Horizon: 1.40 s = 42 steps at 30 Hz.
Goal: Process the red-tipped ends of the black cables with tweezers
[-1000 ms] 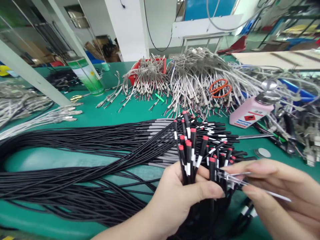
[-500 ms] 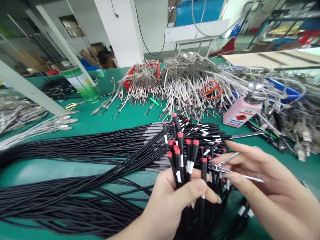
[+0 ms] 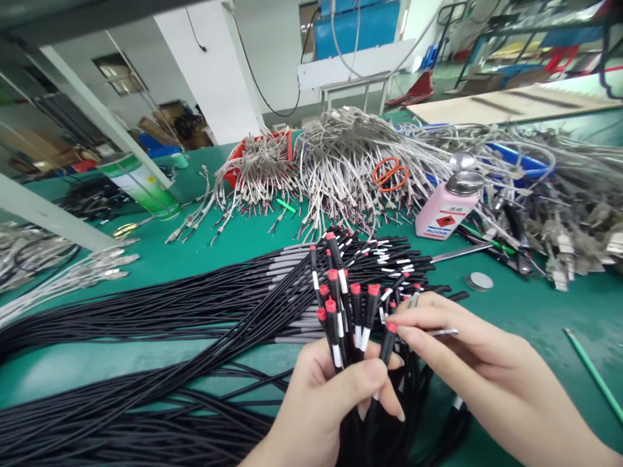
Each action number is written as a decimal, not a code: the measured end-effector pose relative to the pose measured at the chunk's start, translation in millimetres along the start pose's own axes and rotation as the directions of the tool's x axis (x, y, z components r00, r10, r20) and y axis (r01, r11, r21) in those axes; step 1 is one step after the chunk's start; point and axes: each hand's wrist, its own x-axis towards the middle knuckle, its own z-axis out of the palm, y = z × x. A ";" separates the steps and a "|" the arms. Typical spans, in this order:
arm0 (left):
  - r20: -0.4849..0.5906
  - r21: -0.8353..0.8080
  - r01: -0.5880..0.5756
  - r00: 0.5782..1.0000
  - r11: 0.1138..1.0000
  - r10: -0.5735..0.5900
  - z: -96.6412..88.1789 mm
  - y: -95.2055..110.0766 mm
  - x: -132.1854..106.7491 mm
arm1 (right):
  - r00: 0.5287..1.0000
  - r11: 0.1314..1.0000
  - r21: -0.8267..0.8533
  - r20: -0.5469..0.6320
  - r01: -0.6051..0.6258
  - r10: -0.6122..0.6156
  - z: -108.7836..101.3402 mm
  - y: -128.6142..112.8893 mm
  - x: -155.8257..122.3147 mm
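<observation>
My left hand (image 3: 335,395) is closed round a bunch of black cables (image 3: 341,331) with red-capped ends and white labels, the ends pointing up. One red-capped cable end (image 3: 390,337) leans apart from the rest, between my left thumb and fingers. At its red cap, the thumb and fingertips of my right hand (image 3: 467,357) come together. Slim metal tweezers (image 3: 442,333) are tucked in the same right hand, mostly hidden by the fingers. More black cables (image 3: 160,285) with grey sleeves lie across the green table behind and to the left.
A pink pump bottle (image 3: 445,211) stands at the back right near a round metal lid (image 3: 479,281). Heaps of grey cables (image 3: 350,162), orange-handled scissors (image 3: 390,175) and a red bin (image 3: 236,162) fill the back. A green stick (image 3: 594,376) lies at right.
My right fingers have closed in on the separate red-capped end, and the tweezers have folded back into the hand. The view has shifted right, uncovering the round lid and green stick.
</observation>
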 end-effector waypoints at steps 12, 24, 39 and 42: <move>0.027 -0.030 0.041 0.999 0.999 -0.040 -0.4 -2.3 0.4 | 0.999 0.996 0.082 0.012 -0.031 0.030 0.4 2.4 -1.9; -0.001 -0.054 0.042 0.999 0.998 -0.042 1.4 -6.5 0.0 | 0.999 0.997 0.076 0.048 -0.026 0.022 -2.1 2.3 -2.9; -0.154 0.059 -0.052 0.986 0.997 0.061 5.4 -3.5 -0.9 | 0.952 0.917 0.307 -0.085 -0.255 0.293 -2.7 17.6 -10.2; -0.167 0.025 -0.038 0.985 0.999 0.042 4.8 -3.4 0.4 | 0.958 0.920 0.287 -0.028 -0.266 0.286 -2.1 15.7 -7.6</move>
